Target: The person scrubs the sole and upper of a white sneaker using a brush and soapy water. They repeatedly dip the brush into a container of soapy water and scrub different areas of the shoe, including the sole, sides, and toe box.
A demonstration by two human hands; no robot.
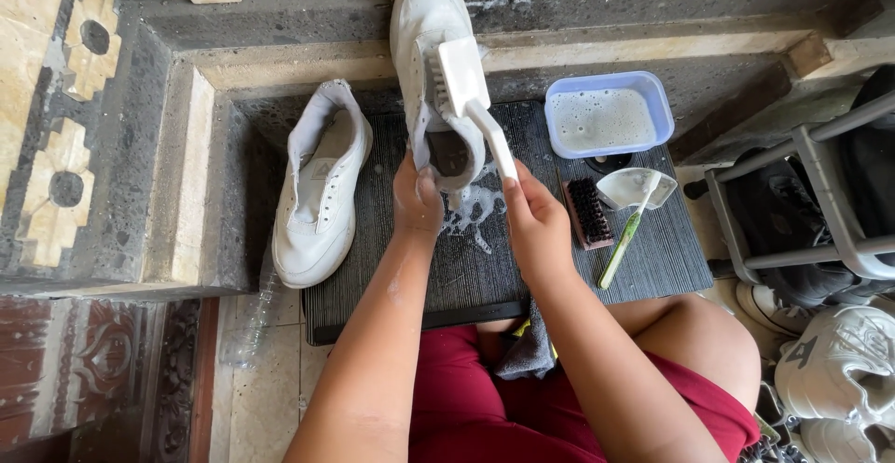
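My left hand [416, 200] grips the heel end of a white sneaker [424, 43], held up with its toe pointing away over the black ribbed mat [466, 267]. My right hand [536, 225] holds the handle of a white plastic scrub brush [463, 76], whose head lies against the shoe's side. Soap foam [471, 209] sits on the mat under the shoe. A second white sneaker [322, 188] rests on its side at the mat's left edge.
A blue tub of soapy water [608, 113] stands at the mat's far right. Beside it lie a dark-bristled brush [587, 213], a toothbrush [621, 247] and a small clear cup [634, 186]. A grey shoe rack [802, 202] with shoes stands right. An empty plastic bottle [250, 323] lies left.
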